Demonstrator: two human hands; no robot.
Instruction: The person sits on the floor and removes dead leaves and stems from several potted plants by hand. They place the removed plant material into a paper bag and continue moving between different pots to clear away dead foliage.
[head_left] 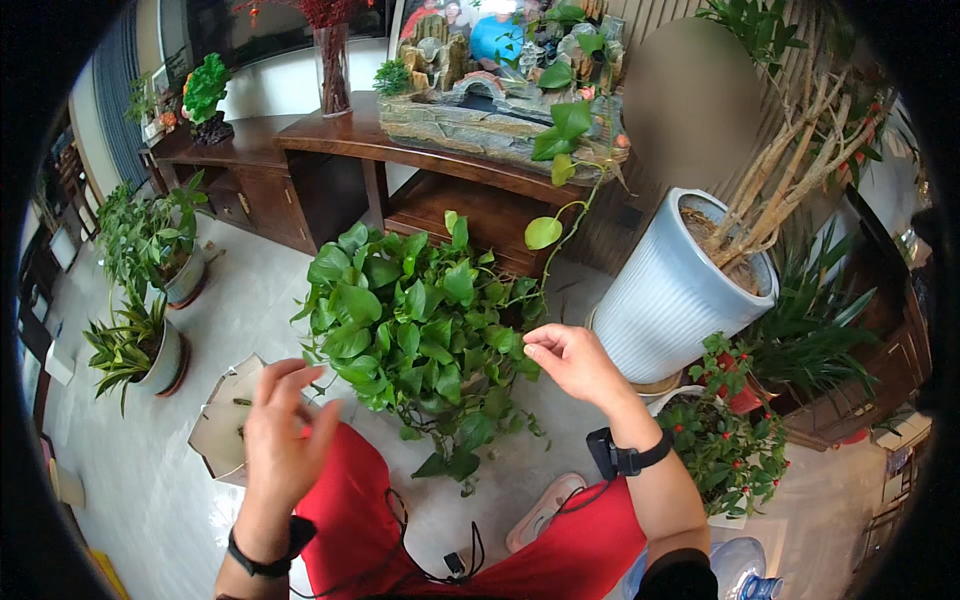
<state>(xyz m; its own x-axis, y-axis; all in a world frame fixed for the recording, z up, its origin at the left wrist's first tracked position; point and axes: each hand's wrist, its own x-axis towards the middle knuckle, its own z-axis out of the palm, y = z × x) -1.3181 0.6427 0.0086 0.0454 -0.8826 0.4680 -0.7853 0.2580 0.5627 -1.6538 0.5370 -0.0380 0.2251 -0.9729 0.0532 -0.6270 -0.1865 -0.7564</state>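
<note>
A bushy green pothos plant [415, 320] stands in front of me, its trailing leaves hiding most of its pot. My right hand [572, 362] is at the plant's right edge, thumb and forefinger pinched together. Anything between those fingertips is too small to make out. My left hand [288, 425] is raised left of the plant with its fingers apart and holds nothing that I can see. Partly behind it is a pale angular bin [215, 428] with small dark green and brown bits inside. One long pothos vine [543, 233] runs up from the plant toward the cabinet.
A tall ribbed white planter [655, 290] with a woody plant stands at right, beside a red-flowered plant [735, 450]. A dark wooden cabinet [270, 200] carries a rock fountain [480, 120]. Potted plants [150, 350] stand left. A water bottle [740, 570] lies low right.
</note>
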